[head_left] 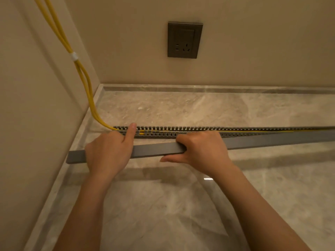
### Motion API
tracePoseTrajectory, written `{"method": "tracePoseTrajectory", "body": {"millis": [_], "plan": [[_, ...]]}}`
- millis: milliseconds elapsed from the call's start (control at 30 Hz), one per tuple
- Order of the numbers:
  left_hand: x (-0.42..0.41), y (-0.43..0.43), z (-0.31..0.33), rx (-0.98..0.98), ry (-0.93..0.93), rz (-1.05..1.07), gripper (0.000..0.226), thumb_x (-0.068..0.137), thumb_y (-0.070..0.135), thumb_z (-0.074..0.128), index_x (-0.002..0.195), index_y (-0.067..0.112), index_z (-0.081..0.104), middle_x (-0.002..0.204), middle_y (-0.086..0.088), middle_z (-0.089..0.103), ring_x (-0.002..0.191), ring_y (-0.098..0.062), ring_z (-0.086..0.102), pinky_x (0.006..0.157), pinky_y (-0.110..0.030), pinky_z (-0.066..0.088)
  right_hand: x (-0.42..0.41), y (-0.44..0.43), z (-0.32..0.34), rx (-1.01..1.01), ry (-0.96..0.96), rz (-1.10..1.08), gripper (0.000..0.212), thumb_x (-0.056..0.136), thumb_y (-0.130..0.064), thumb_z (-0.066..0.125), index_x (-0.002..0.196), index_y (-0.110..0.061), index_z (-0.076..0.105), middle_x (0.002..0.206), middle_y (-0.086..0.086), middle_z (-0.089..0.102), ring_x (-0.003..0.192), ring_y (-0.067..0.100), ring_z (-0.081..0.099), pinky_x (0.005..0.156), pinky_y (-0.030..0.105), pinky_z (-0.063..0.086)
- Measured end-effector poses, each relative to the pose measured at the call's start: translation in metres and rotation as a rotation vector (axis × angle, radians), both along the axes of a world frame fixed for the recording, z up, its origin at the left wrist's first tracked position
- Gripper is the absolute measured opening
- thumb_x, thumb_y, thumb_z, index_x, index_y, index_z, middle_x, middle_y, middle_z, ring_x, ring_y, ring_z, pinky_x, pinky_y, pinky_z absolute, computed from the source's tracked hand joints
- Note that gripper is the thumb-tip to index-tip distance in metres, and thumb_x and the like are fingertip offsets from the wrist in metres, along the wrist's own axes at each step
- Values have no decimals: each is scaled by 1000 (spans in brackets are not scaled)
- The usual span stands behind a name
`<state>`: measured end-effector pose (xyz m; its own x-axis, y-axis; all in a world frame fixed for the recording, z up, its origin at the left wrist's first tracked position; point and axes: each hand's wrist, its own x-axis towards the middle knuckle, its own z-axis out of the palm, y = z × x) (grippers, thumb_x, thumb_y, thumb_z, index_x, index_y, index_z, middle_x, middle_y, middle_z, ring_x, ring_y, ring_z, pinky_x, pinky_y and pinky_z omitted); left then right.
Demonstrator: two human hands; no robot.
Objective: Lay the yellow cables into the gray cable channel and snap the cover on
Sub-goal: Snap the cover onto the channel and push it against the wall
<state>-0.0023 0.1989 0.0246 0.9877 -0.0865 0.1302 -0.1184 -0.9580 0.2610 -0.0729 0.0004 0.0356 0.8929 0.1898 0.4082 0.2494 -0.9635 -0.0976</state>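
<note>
The left hand [108,153] and right hand [203,149] are holding the gray cover [155,150] just beside the channel [199,128], each grip clamped on it. The yellow cables [92,105] are lying inside the channel.

Home interior — beige walls [253,51], wall socket [184,40], marble floor [181,205].

1. Left hand [108,151] is curling over the cover [155,150], index finger [130,130] pointing straight ahead.
2. Right hand [203,149] is gripping it too, knuckles on top, thumb [169,158] stretching left underneath.
3. Both bare forearms [85,211] are reaching forward, side by side.
</note>
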Motion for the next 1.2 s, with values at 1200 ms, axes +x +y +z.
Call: {"method": "tracePoseTrajectory", "body": {"millis": [1200], "plan": [[74, -56, -15, -87, 90, -205, 67, 89, 64, 24, 47, 18, 48, 53, 2, 50, 51, -14, 44, 54, -31, 25, 68, -30, -9, -49, 185, 75, 38, 81, -56, 56, 108, -30, 64, 77, -1, 68, 69, 20, 61, 54, 27, 38]]}}
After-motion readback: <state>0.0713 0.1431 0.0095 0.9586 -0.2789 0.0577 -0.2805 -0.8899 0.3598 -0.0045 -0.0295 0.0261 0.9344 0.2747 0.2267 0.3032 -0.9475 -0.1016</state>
